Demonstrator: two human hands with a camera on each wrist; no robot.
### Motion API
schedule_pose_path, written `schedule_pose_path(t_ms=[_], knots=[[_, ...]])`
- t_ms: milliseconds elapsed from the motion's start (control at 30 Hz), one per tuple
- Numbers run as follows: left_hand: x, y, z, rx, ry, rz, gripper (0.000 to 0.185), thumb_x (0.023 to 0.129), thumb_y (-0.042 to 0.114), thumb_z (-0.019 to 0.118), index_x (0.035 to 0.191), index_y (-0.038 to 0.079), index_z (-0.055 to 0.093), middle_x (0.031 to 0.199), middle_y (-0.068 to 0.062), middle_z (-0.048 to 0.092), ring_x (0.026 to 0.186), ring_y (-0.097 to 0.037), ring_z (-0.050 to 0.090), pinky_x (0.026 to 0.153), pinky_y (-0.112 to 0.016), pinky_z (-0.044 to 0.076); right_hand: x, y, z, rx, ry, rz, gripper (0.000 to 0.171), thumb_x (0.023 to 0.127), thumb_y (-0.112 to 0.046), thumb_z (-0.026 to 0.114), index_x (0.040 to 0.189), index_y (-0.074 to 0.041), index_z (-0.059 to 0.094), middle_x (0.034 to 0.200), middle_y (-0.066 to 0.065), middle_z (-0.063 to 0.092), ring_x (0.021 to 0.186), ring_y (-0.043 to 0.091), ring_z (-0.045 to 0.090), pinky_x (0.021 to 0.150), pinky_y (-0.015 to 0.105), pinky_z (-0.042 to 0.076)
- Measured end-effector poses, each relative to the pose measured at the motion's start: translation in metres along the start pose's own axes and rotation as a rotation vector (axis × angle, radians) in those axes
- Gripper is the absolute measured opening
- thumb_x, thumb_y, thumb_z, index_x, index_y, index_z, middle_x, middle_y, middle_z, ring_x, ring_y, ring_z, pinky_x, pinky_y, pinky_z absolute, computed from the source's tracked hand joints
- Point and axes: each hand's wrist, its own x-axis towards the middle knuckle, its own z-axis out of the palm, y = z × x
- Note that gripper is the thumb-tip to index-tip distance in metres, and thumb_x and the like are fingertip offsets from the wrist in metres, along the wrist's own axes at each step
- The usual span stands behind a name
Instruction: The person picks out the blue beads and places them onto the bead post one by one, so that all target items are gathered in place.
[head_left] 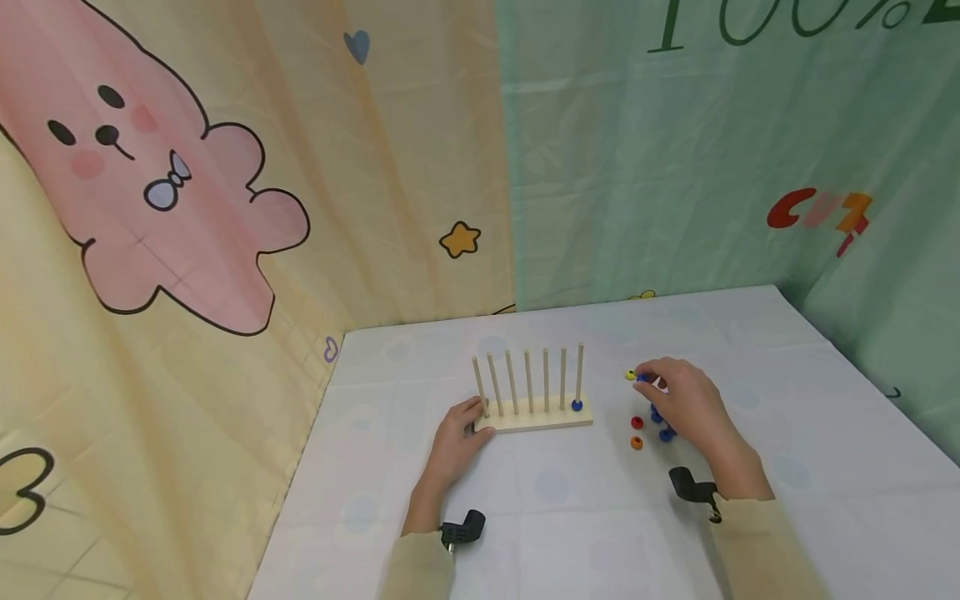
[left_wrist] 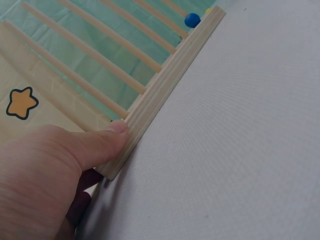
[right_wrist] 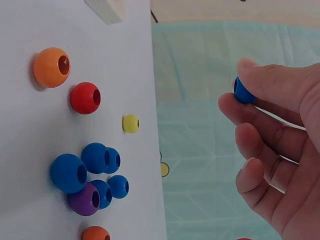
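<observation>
A wooden peg rack [head_left: 534, 414] with several upright dowels stands mid-table; one blue bead [head_left: 576, 405] sits at the foot of its rightmost dowel. My left hand [head_left: 459, 437] grips the rack's left end, thumb against the base edge [left_wrist: 150, 107]. My right hand [head_left: 686, 404] hovers right of the rack and pinches a small blue bead [right_wrist: 243, 91] between thumb and forefinger. Below it lie loose beads: orange [right_wrist: 51, 67], red [right_wrist: 85, 97], yellow [right_wrist: 130, 123], several blue [right_wrist: 69, 173] and a purple one [right_wrist: 84, 199].
A white cloth covers the table [head_left: 570, 517]. Cartoon-print curtains hang behind and to the left [head_left: 225, 208], a green one behind and to the right [head_left: 675, 150]. The table's left edge runs close to my left arm.
</observation>
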Motion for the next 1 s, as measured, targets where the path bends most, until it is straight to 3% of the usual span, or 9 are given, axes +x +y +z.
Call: schedule_pose_path(t_ms=[433, 767, 1000], knots=[[0.0, -0.003, 0.001, 0.007, -0.004, 0.011, 0.054, 0.083, 0.029, 0.066, 0.131, 0.011, 0.05, 0.137, 0.001, 0.04, 0.127, -0.017, 0.033, 0.102, -0.035, 0.031, 0.005, -0.01, -0.008, 0.006, 0.024, 0.008, 0.026, 0.082, -0.029, 0.068, 0.105, -0.016, 0.065, 0.095, -0.001, 0.06, 0.085, 0.019, 0.05, 0.062, 0.035, 0.043], [0.0, -0.002, 0.0, -0.009, 0.003, 0.012, 0.053, 0.082, 0.028, 0.067, 0.13, 0.012, 0.051, 0.137, 0.003, 0.041, 0.127, -0.015, 0.034, 0.102, -0.034, 0.031, 0.009, -0.016, -0.014, 0.005, 0.13, -0.087, 0.022, 0.079, -0.022, 0.072, 0.1, -0.019, 0.066, 0.09, -0.004, 0.058, 0.081, 0.016, 0.05, 0.058, 0.034, 0.041], [0.0, -0.004, 0.001, -0.004, 0.0, 0.012, 0.054, 0.082, 0.028, 0.067, 0.131, 0.012, 0.05, 0.137, 0.002, 0.04, 0.127, -0.017, 0.033, 0.102, -0.034, 0.031, 0.011, -0.021, -0.017, 0.011, 0.142, -0.105, 0.022, 0.08, -0.025, 0.07, 0.101, -0.02, 0.066, 0.092, -0.005, 0.058, 0.083, 0.017, 0.051, 0.058, 0.033, 0.041]])
